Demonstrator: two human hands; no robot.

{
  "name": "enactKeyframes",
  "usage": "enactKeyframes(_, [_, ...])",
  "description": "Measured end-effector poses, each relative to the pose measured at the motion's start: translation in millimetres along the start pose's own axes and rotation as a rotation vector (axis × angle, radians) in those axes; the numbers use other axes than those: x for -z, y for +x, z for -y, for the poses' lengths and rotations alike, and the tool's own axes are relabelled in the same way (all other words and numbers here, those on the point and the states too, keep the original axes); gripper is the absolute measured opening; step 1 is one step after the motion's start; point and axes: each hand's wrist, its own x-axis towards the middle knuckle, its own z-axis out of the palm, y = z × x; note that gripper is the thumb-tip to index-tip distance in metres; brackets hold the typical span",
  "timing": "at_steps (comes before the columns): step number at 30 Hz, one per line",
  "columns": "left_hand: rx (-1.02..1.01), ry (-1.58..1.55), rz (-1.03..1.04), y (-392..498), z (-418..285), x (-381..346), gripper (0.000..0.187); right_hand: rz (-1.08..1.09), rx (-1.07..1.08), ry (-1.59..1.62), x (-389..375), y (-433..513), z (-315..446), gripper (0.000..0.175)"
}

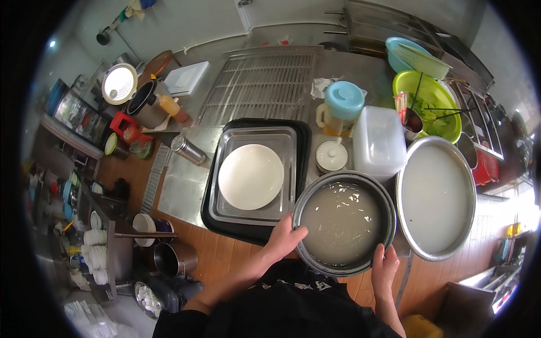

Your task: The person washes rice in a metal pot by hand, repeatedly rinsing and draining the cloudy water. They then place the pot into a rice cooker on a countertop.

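Observation:
Both hands grip the rim of a round dark pot (344, 219) holding cloudy, greyish liquid with glints on its surface. My left hand (285, 240) has its thumb over the left rim, and my right hand (384, 266) clasps the lower right rim. Left of the pot, a white round plate (251, 176) lies in a steel tray (216, 181), itself set in a larger black tray (206, 217). To the right stands a wide steel basin (437, 198) of milky white liquid. A lidded white jar (331, 156) sits just beyond the pot.
Behind the pot are a translucent plastic container (379, 139) and a jug with a blue lid (344, 101). A green bowl (454, 122) with leafy greens stands at right. A steel shaker (189, 150) is left of the trays. An open steel pot (175, 257) sits low at left.

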Motion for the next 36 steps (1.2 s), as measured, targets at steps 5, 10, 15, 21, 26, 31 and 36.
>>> enactKeyframes(5, [-0.031, -0.019, -0.006, 9, -4, 4, 0.032, 0.006, 0.022, -0.087, 1, 10, -4, 0.017])
enactKeyframes(10, [0.015, -0.094, 0.115, 15, -6, 10, 0.044, -0.003, -0.057, 0.07, -2, 14, 5, 0.021])
enactKeyframes(15, [-0.005, -0.444, 0.133, 1, -9, 26, 0.062, -0.123, -0.01, 0.084, -8, 9, 21, 0.04])
enactKeyframes(21, [-0.097, -0.239, 0.116, -27, -3, 119, 0.038, -0.369, 0.37, -0.269, -25, 10, 48, 0.042])
enactKeyframes(26, [-0.124, -0.247, -0.252, -37, 29, 224, 0.031, -0.192, 0.362, -0.046, -87, -21, 98, 0.027])
enactKeyframes(31, [-0.207, 0.214, -0.656, -2, 155, 351, 0.032, -0.111, 0.372, 0.017, -158, -55, 139, 0.021])
enactKeyframes(36, [-0.369, 0.71, -0.725, 33, 214, 394, 0.038, -0.166, 0.379, 0.011, -195, -77, 154, 0.019])
